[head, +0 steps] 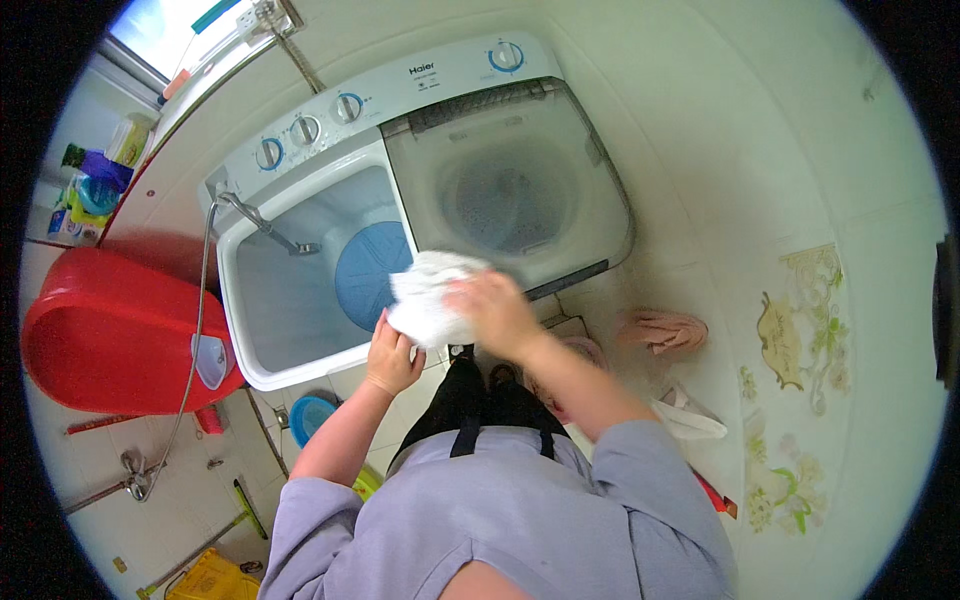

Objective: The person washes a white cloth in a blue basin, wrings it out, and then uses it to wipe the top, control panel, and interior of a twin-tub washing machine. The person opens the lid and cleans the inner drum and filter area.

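A bunched white cloth is held in front of me, over the near edge of a twin-tub washing machine. My left hand pinches its lower left side. On its right side lies my right hand, blurred, the fingers against the cloth; their exact grip is hard to make out. Below and left of the cloth, the wash tub stands uncovered, with a blue pulsator disc at its bottom. A closed translucent lid covers the spin side.
A shower head on a hose hangs into the wash tub. Left of the machine stands a red plastic tub holding a clear scoop-like container. A blue basin sits on the floor. Pink cloth hangs at the right wall.
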Tool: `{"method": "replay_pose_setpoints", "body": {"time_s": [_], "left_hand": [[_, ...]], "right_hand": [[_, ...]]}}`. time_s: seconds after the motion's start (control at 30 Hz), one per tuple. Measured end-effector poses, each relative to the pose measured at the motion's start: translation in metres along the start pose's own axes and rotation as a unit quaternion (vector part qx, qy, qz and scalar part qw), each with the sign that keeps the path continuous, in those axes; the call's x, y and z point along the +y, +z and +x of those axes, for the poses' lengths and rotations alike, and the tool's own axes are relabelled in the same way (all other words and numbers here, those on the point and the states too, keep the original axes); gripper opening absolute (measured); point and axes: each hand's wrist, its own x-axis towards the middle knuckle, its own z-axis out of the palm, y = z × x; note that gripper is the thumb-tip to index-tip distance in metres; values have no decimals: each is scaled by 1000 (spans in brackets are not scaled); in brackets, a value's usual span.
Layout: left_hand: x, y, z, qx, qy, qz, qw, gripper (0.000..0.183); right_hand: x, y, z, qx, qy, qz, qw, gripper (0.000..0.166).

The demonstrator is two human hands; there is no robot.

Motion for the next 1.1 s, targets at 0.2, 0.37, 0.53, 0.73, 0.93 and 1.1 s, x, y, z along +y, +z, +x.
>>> {"method": "replay_pose_setpoints", "body": {"time_s": [0.2,0.37,0.53,0.73,0.93,1.1], "left_hand": [[-3,11,-9,-2,-9,-17,1000,37],[2,11,-2,3,-16,-32,999,42],[-4,11,-9,-3,-50,-52,997,43],[-2,18,-7,27,-156,-137,978,36],[7,10,-9,36,-197,-149,968,41],[29,10,33,31,-96,-79,992,54]], "right_hand": [[131,-127,-71,97,117,-109,982,36],[116,-68,-62,313,497,3,809,56],[-13,16,-29,249,316,-70,913,71],[-52,38,-18,78,46,-40,995,43],[100,-66,-80,28,44,-158,986,39],[125,-107,-79,173,303,-54,936,58]]}}
